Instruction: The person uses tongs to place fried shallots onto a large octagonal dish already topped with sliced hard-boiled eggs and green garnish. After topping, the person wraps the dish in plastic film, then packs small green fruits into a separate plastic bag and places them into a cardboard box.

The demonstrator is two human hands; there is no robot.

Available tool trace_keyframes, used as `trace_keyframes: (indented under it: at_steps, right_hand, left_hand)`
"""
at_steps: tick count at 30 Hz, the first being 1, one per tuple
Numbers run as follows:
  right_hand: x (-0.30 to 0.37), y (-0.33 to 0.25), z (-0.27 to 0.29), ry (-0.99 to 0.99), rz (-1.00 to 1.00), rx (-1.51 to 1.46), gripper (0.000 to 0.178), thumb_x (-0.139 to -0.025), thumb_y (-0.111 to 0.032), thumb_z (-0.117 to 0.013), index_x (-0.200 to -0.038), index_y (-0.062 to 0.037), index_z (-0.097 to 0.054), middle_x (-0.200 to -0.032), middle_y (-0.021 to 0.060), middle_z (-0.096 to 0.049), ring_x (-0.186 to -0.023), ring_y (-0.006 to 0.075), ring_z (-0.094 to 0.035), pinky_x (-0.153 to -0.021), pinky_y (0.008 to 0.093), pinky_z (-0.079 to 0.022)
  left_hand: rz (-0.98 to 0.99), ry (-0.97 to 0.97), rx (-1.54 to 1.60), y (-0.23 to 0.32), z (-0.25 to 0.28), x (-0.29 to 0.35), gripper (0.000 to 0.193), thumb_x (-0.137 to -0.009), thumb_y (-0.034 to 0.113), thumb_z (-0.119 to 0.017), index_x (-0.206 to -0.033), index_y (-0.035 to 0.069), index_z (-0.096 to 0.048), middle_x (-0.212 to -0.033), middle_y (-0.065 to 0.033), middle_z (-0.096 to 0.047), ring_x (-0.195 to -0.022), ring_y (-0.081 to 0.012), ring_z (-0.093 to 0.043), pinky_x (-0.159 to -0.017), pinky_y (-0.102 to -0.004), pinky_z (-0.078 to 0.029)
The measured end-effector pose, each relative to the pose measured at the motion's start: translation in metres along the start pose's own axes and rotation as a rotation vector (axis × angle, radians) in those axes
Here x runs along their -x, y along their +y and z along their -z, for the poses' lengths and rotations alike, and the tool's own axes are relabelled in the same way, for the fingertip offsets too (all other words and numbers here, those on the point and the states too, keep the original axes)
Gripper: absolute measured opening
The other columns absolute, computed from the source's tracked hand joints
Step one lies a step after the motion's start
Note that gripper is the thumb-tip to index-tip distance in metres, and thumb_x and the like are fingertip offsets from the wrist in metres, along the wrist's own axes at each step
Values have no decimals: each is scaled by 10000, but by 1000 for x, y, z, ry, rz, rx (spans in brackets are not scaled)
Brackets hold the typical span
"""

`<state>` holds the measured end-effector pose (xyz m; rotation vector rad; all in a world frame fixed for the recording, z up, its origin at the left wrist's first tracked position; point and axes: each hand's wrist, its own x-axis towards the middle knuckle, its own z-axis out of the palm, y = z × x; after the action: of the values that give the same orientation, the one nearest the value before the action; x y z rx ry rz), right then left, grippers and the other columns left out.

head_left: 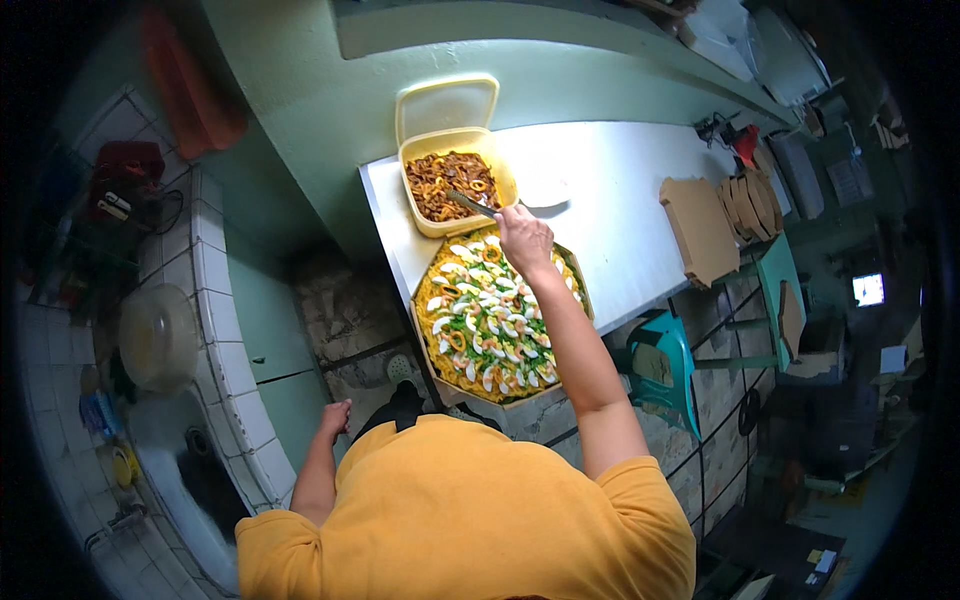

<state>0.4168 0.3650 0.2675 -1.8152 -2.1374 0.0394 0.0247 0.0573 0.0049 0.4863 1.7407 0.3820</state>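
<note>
My right hand [526,240] is closed round a slim dark utensil [472,204], perhaps tongs. The utensil's tip reaches into a yellow plastic container [432,228] of dark brown saucy food with orange rings, which looks like squid [435,178]. The container's lid [447,107] stands open against the wall behind. Below my right hand and forearm lies a large octagonal tray [418,340] of orange noodles, topped with egg slices, chopped greens, shrimp and several rings. My forearm covers part of the tray's right side. My left hand [337,418] hangs by my side, fingers curled, with nothing visible in it.
The white table [620,210] stands against a green wall, with a white dish [546,192] beside the container. Brown cardboard boxes [695,230] rest at its right end. A teal plastic stool [668,370] is on the floor right. A tiled counter [225,335] with a sink [180,450] runs left.
</note>
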Motion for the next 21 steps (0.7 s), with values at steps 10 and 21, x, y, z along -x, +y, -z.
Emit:
trace_keyframes:
  at_steps: [10, 21]
  right_hand:
    - [-48, -50, -8, -157, -51, 93, 292, -950, -276, -505, -923, -51, -688, -901, 164, -670, -806, 351, -681, -714, 463, -543]
    - [-32, -48, 2, -72, 75, 271, 137, -899, -103, -520, -856, -41, -634, -874, 111, -637, -675, 246, -699, -566, 390, -575]
  left_hand:
    - [126, 49, -30, -24, 31, 5, 373, -931, 384, -577, -731, 70, -561, -565, -29, -485, -453, -172, -494, -450, -351, -459]
    - [18, 26, -2, 7, 31, -17, 375, -927, 373, -582, -705, 74, -536, -566, -29, -489, -449, -165, -500, -444, -337, -457]
